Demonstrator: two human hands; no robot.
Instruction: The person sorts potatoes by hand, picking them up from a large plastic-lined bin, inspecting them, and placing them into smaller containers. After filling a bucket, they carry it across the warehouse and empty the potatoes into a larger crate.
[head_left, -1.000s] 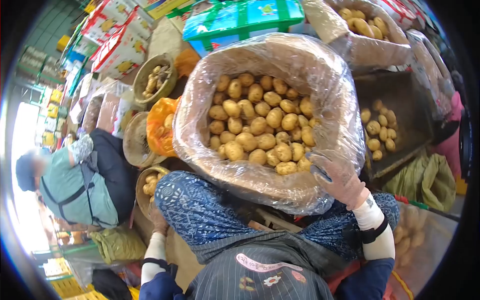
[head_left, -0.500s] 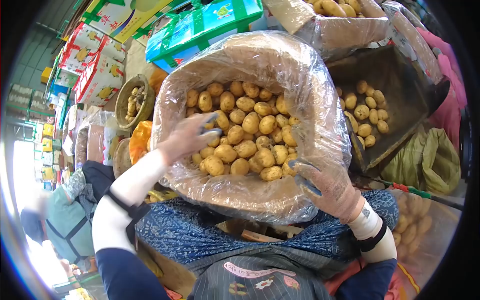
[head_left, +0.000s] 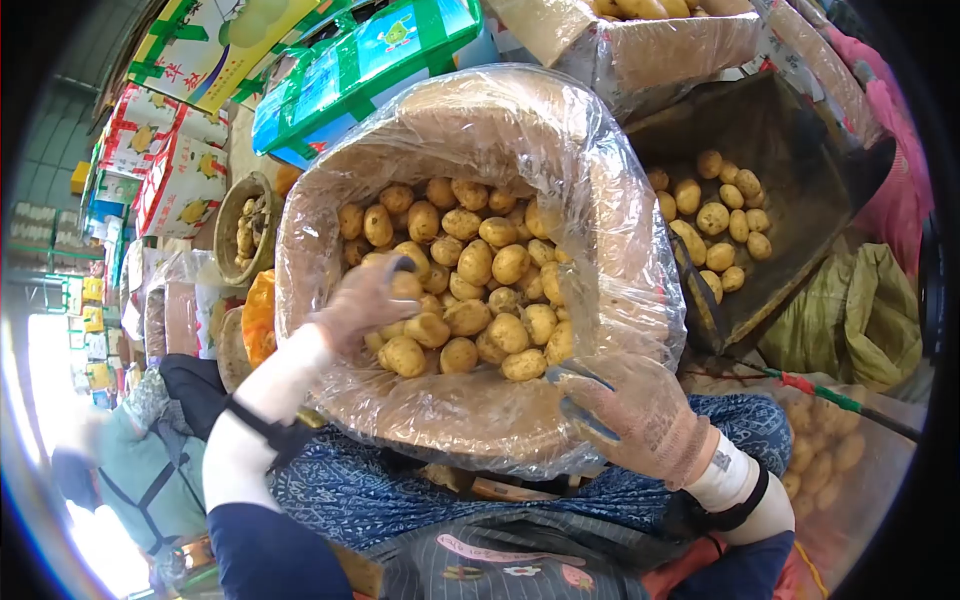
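In the head view, my left hand [head_left: 362,302], in a glove with dark fingertips, reaches over the left part of a plastic-lined cardboard box [head_left: 640,240]. Its thumb and fingers curl around a potato [head_left: 405,286] on the heap. Many yellow-brown potatoes [head_left: 475,264] with soil marks fill the bottom of the box. Over the front right rim, my right hand [head_left: 635,415], gloved alike, has its fingers stretched and apart. Nothing shows in it.
A dark scoop-like container [head_left: 800,230] with several potatoes lies to the right. Behind stand another potato box [head_left: 680,50] and a blue-green carton [head_left: 370,75]. A round basket [head_left: 225,235] is at left. A person [head_left: 150,460] sits at far left.
My left hand has closed in around a potato, from fingers spread over the heap. My right hand has shifted slightly left and down in view. The whole view has also shifted.
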